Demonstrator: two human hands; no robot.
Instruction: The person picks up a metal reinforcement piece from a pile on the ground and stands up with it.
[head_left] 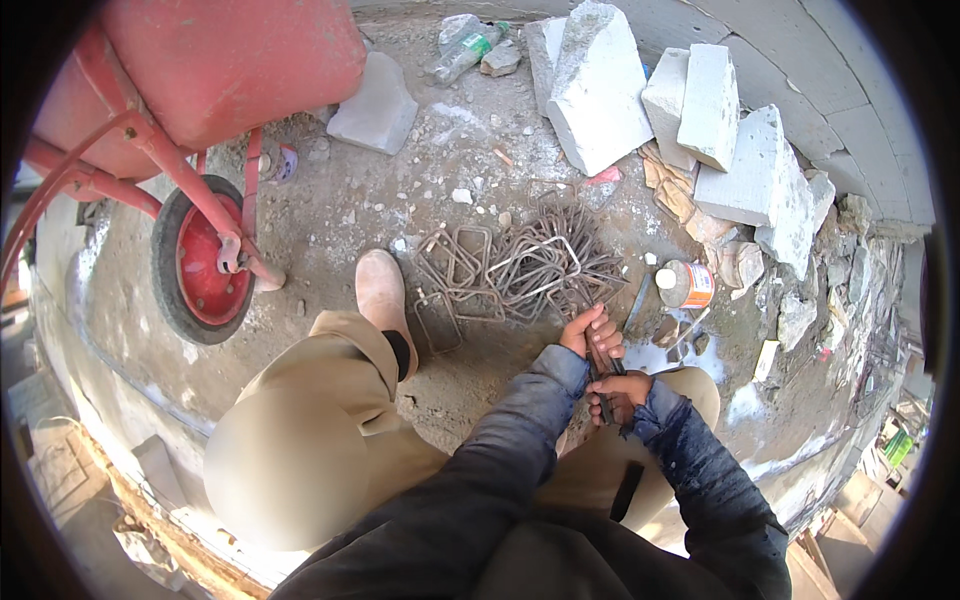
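Observation:
Ahead of my right knee, my two hands are close together with fingers curled. My left hand (pixel 592 334) grips a narrow bunch of rusty steel rods (pixel 599 362) that runs down toward my right hand. My right hand (pixel 622 388) is closed around its lower end, where dark rod ends show below the fingers; how the rods are bent is hidden. Just beyond the hands lies a tangled heap of rebar stirrups (pixel 545 258), steel rods bent into rectangles. Several looser stirrups spread from its left side toward my boot (pixel 381 290).
A red wheelbarrow (pixel 210 255) stands at the left. Broken white blocks (pixel 600 95) lie along the wall at the far right. An orange-labelled bottle (pixel 686 284) is right of the heap; a crushed clear plastic bottle (pixel 468 52) lies at the back. Rubble litters the ground.

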